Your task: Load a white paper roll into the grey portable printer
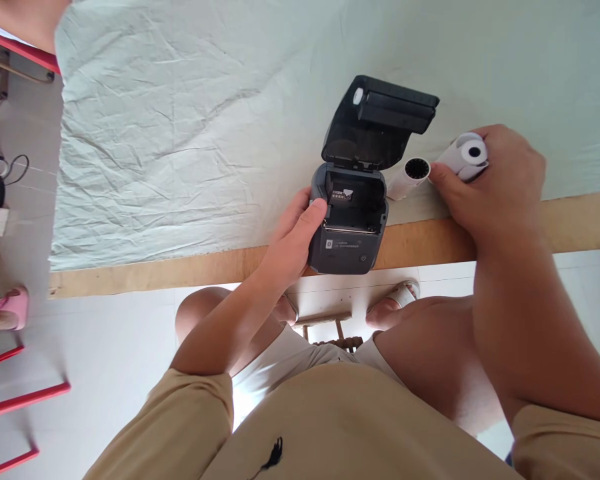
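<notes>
A dark grey portable printer (347,250) is in my left hand (300,230), whose thumb lies on its left side. Its black lid (380,123) stands open, and the compartment inside shows a small label and no roll. To the right, my right hand (500,180) is closed round a white paper roll (464,159) with a dark hole in its end. Between the printer and that roll stands a white tube (409,179) with a black, ridged opening, close to my right thumb.
A pale green cloth (180,133) with creases covers the table, leaving its wooden front edge (220,265) bare. Part of another person's arm (30,20) shows at the top left. Red bars (25,401) and a pink shoe (14,308) are at the left, by the floor.
</notes>
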Motion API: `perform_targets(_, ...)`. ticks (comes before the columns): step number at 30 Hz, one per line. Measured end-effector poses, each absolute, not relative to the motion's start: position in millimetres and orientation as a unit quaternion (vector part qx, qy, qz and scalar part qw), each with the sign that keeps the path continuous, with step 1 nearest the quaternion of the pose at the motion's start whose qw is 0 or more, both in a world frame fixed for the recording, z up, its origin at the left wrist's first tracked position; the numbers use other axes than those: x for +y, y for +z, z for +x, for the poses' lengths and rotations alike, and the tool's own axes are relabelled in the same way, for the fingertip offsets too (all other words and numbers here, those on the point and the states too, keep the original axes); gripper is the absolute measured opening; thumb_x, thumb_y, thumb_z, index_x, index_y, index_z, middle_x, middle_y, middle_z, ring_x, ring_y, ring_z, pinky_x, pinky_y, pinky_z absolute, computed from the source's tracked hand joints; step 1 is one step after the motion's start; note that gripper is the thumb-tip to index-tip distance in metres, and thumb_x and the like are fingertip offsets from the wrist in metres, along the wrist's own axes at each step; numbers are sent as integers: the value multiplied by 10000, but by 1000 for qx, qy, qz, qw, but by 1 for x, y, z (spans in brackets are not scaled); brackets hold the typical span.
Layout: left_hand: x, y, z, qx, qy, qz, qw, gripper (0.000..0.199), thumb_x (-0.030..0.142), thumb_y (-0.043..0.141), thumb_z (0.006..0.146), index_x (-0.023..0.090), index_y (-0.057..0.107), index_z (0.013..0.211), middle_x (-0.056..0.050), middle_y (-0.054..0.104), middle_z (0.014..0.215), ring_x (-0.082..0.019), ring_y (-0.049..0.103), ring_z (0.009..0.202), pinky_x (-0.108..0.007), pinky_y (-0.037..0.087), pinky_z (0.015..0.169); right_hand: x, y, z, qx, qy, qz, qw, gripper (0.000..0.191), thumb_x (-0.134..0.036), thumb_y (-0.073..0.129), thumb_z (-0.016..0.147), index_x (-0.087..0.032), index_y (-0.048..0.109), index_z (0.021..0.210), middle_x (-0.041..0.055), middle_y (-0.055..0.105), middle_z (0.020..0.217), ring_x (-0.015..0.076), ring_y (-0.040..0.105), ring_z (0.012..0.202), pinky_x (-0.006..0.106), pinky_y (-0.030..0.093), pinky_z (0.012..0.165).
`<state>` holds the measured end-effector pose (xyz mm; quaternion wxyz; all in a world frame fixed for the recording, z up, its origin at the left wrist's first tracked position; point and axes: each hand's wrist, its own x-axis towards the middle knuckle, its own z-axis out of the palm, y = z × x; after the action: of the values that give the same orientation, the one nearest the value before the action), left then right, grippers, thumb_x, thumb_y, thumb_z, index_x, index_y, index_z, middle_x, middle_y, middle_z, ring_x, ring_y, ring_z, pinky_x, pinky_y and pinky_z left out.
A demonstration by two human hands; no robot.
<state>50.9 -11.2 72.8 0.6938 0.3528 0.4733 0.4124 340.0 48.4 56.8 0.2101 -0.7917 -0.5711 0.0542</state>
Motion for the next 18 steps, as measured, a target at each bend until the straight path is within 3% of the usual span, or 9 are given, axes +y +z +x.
perform_targets(5, -11, 71, 49, 467, 414, 351, 698, 629, 798, 809, 1064, 283, 770, 1423, -65, 920, 1202, -318, 937, 1040, -431, 793, 780, 53, 45, 351, -602, 29, -759, 244, 559, -229, 1147, 733, -219, 810, 1179, 173, 818, 1310, 337, 776, 1220, 571, 574, 1173)
perform_targets(9, -12, 73, 49, 468, 411, 344, 703, 622, 784, 803, 1074, 293, 762, 1452, -66, 921, 1219, -302, 928, 1009, -405, 770, 724, 45, 49, 360, -634, 101, -707, 295, 410, -285, 1026, 906, -248, 770, 1224, 159, 870, 1270, 300, 803, 1132, 516, 636, 1054)
perform_targets(12, -13, 73, 49, 471, 402, 345, 706, 611, 792, 756, 1102, 311, 754, 1479, -64, 917, 1261, -290, 924, 964, -388, 742, 671, 43, 48, 355, -646, 140, -618, 426, 470, -635, 889, 1036, -282, 696, 1279, 127, 855, 1168, 274, 790, 1006, 503, 653, 928)
perform_targets(15, -13, 73, 50, 475, 403, 344, 703, 602, 789, 751, 1102, 306, 750, 1460, -55, 912, 1233, -277, 907, 899, -389, 732, 651, 49, 47, 343, -575, 207, -510, 605, 817, -1076, 774, 880, -338, 627, 1198, 21, 683, 949, 241, 736, 822, 425, 568, 658)
perform_targets(16, -13, 73, 51, 477, 407, 344, 699, 596, 783, 765, 1093, 295, 753, 1436, -51, 908, 1192, -269, 895, 871, -384, 725, 641, 51, 49, 339, -545, 231, -489, 641, 869, -1130, 763, 823, -354, 613, 1185, -4, 616, 921, 231, 720, 787, 397, 524, 601)
perform_targets(18, -13, 75, 52, 479, 413, 345, 693, 579, 773, 786, 1080, 280, 758, 1384, -43, 894, 1111, -251, 864, 825, -366, 701, 622, 51, 56, 333, -504, 273, -471, 671, 817, -1076, 810, 812, -382, 624, 1200, -13, 557, 932, 233, 737, 807, 386, 513, 577)
